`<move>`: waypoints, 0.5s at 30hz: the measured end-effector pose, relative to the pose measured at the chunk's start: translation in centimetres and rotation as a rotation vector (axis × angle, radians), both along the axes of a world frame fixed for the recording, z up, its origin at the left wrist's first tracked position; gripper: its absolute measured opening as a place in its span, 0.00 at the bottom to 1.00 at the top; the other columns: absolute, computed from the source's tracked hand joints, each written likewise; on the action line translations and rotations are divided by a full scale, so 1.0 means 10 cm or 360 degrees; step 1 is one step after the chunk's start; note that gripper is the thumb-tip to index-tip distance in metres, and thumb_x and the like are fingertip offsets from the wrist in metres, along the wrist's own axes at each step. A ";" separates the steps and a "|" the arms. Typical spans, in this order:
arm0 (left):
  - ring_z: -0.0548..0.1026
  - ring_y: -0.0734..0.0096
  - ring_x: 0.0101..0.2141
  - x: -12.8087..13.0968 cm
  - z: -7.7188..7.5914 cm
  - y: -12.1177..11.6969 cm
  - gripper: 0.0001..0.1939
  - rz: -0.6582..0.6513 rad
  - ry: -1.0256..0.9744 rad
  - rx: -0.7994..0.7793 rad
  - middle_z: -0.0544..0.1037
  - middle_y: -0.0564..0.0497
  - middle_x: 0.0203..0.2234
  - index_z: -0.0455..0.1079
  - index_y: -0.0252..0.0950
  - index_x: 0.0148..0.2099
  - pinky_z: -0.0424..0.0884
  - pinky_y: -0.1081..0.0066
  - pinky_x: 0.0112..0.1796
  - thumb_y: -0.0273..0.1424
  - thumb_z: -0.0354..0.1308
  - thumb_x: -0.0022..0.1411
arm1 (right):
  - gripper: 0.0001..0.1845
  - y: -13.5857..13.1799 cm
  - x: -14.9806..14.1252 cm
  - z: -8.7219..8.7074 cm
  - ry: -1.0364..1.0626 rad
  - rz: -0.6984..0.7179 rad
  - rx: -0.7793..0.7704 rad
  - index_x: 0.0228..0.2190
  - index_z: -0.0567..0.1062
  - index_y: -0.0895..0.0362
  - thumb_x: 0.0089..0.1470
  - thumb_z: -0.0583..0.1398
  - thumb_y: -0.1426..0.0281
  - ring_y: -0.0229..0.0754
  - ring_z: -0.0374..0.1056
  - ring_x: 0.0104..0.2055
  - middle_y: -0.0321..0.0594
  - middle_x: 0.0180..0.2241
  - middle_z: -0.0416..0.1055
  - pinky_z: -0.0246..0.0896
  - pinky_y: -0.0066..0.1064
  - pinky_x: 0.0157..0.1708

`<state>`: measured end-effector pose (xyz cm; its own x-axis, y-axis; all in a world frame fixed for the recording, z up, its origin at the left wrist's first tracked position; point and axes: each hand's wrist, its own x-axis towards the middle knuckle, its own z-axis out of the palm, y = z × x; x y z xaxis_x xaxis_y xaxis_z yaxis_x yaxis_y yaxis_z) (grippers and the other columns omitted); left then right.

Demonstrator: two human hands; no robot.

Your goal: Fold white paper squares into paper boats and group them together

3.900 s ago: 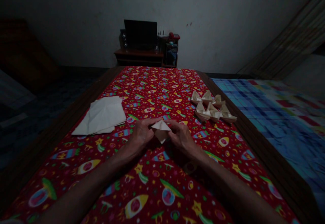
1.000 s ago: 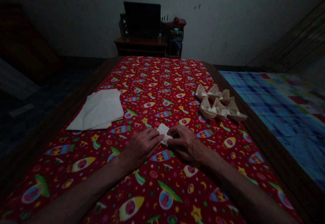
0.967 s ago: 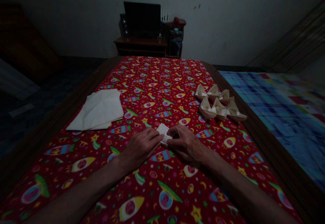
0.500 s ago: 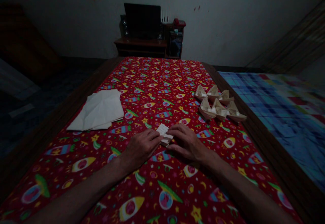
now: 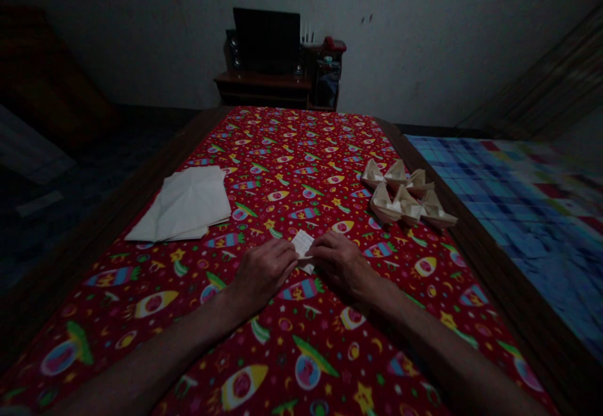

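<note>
Between my hands a small piece of folded paper lies on the red patterned cloth. My left hand grips its left edge, fingers closed together. At its right edge, my right hand pinches the paper with thumb and fingers. The lower part of the paper shows a small pointed flap, and its sides are covered by my fingertips. Several folded paper boats stand in two rows to the right, beyond my right hand. A stack of creased white paper sheets lies to the left.
The cloth covers a surface with dark wooden edges. Beyond its far end, a monitor stands on a wooden desk, with a red telephone to its right. A blue checked sheet spreads along the right side.
My right fingers have closed in on the paper's right edge; the thumb and fingers were spread apart before. The lower part of the paper looks flatter. My left hand stays nearly in place.
</note>
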<state>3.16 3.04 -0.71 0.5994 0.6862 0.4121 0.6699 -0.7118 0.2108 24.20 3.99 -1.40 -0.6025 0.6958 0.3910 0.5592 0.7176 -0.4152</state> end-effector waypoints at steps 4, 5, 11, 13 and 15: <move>0.70 0.69 0.34 -0.02 -0.04 0.06 0.08 0.0068 -0.0275 -0.0168 0.73 0.50 0.31 0.70 0.35 0.31 0.68 0.69 0.35 0.32 0.55 0.62 | 0.11 0.03 0.00 0.04 0.0024 -0.0169 -0.0156 0.30 0.75 0.57 0.59 0.55 0.66 0.37 0.64 0.32 0.39 0.29 0.70 0.56 0.27 0.30; 0.70 0.69 0.34 -0.03 -0.05 0.07 0.08 0.0087 -0.0328 -0.0196 0.72 0.50 0.31 0.70 0.35 0.30 0.68 0.68 0.35 0.32 0.56 0.61 | 0.12 0.04 -0.01 0.05 0.0020 -0.0215 -0.0162 0.30 0.75 0.57 0.59 0.55 0.65 0.37 0.63 0.30 0.38 0.28 0.69 0.55 0.27 0.29; 0.69 0.68 0.36 -0.06 -0.13 0.13 0.06 0.0078 -0.0418 -0.0273 0.70 0.50 0.33 0.67 0.36 0.33 0.68 0.67 0.36 0.33 0.57 0.60 | 0.12 0.04 -0.08 0.01 -0.0134 -0.0447 -0.0090 0.28 0.72 0.57 0.60 0.53 0.66 0.37 0.60 0.29 0.38 0.27 0.67 0.51 0.27 0.28; 0.68 0.68 0.35 -0.08 -0.15 0.15 0.05 0.0053 -0.0429 -0.0298 0.69 0.50 0.32 0.66 0.36 0.33 0.67 0.68 0.36 0.32 0.56 0.60 | 0.12 0.03 -0.09 -0.01 -0.0177 -0.0487 -0.0073 0.27 0.70 0.57 0.60 0.52 0.67 0.37 0.60 0.29 0.38 0.27 0.66 0.50 0.27 0.28; 0.68 0.69 0.34 -0.09 -0.16 0.17 0.06 0.0054 -0.0440 -0.0341 0.68 0.51 0.31 0.66 0.35 0.32 0.67 0.69 0.35 0.30 0.55 0.61 | 0.13 0.03 -0.10 -0.01 -0.0209 -0.0504 -0.0068 0.27 0.69 0.57 0.60 0.52 0.67 0.37 0.59 0.29 0.38 0.27 0.65 0.49 0.28 0.28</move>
<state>2.21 4.71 -2.29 0.4608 0.7922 0.4001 0.5891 -0.6102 0.5298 23.23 4.24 -1.51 -0.3974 0.8703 0.2909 0.8020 0.4835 -0.3507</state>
